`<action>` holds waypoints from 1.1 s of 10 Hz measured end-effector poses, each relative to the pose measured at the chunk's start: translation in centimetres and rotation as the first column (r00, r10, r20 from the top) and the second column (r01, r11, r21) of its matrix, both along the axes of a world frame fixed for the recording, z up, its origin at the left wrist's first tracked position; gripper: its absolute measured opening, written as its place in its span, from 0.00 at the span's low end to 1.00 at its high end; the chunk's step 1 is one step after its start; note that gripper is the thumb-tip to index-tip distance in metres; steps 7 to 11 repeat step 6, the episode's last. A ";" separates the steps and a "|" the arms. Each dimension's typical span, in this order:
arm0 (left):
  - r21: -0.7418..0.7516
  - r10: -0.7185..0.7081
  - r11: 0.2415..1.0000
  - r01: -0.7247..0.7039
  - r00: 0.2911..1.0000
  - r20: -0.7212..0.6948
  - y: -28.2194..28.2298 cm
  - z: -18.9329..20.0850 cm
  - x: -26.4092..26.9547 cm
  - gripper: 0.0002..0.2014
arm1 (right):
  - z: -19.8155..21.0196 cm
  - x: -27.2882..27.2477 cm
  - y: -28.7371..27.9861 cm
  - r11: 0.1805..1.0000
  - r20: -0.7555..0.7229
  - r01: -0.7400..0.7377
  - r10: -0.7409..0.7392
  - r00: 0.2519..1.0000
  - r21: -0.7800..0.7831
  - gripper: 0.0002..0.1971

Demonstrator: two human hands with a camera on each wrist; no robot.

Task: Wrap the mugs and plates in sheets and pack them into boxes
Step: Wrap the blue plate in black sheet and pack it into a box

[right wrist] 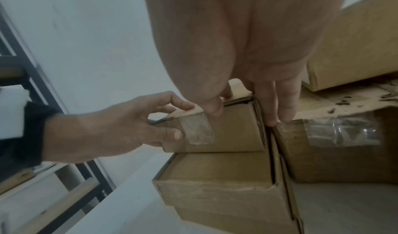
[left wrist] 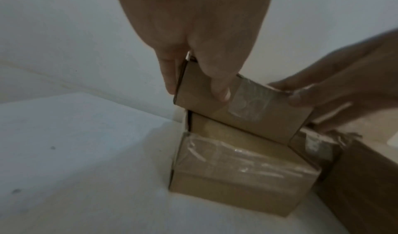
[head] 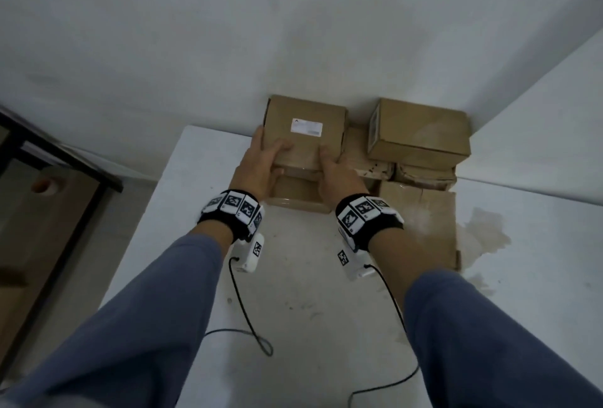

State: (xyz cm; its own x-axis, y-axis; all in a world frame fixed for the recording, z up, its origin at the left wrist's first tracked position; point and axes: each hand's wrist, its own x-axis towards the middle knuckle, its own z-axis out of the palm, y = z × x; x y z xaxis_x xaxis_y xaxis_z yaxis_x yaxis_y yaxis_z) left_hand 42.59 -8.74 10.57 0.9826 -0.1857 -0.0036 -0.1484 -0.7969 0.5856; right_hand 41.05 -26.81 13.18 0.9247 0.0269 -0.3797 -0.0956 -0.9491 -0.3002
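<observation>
A person in blue sleeves holds a small taped cardboard box (head: 305, 128) at the far end of a white table (head: 202, 212), on top of another box (head: 298, 194) in a stack pushed against the wall. The left hand (head: 261, 163) clamps the box's left end, thumb pressed to the near face beside a strip of clear tape (left wrist: 245, 100) and fingers (left wrist: 169, 74) running down the far side. The right hand (head: 339, 176) takes the opposite end, its fingers (right wrist: 280, 101) slid into the narrow gap between this box and the neighbouring taped carton (right wrist: 336, 151). Both wrists reach forward and angle down, forearms nearly parallel.

The box looks stiff enough to bear a squeeze at its ends, and small enough that its weight should be modest; if crockery is inside, it is fragile and wants level carrying. The taped patches look slick, so bare cardboard at the corners seems the surer hold. More cartons (head: 421, 128) stand stacked to the right, with a flattened sheet of cardboard (head: 421, 221) on the table before them. No mugs, plates or wrapping sheets show.
</observation>
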 end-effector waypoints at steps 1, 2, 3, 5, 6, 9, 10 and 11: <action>0.175 0.017 0.984 -0.019 1.000 0.016 -0.2 0.0 -0.2 0.27 | 0.8 -0.1 0.1 1.000 -0.036 -0.012 0.011 0.999 -0.019 0.35; 0.335 0.110 0.935 -0.114 0.993 0.030 -1.9 0.8 -1.1 0.26 | 1.7 -0.9 -0.4 1.000 -0.066 -0.014 0.013 0.998 -0.010 0.40; 0.306 0.168 0.930 -0.201 0.977 0.132 -3.7 3.2 -2.3 0.17 | 3.0 -2.8 -1.4 1.000 0.040 -0.006 0.006 0.999 -0.010 0.36; -0.087 -0.083 0.993 0.080 0.996 -0.031 -6.4 6.5 -7.8 0.05 | 5.4 -8.6 -4.5 0.983 0.117 0.088 -0.108 0.987 0.161 0.08; -0.172 -0.166 0.975 0.142 0.977 -0.135 -6.9 5.3 -11.7 0.04 | 5.7 -12.2 -7.0 0.960 0.101 0.099 -0.129 0.987 0.261 0.10; -0.172 -0.166 0.975 0.142 0.977 -0.135 -6.9 5.3 -11.7 0.04 | 5.7 -12.2 -7.0 0.960 0.101 0.099 -0.129 0.987 0.261 0.10; -0.172 -0.166 0.975 0.142 0.977 -0.135 -6.9 5.3 -11.7 0.04 | 5.7 -12.2 -7.0 0.960 0.101 0.099 -0.129 0.987 0.261 0.10; -0.172 -0.166 0.975 0.142 0.977 -0.135 -6.9 5.3 -11.7 0.04 | 5.7 -12.2 -7.0 0.960 0.101 0.099 -0.129 0.987 0.261 0.10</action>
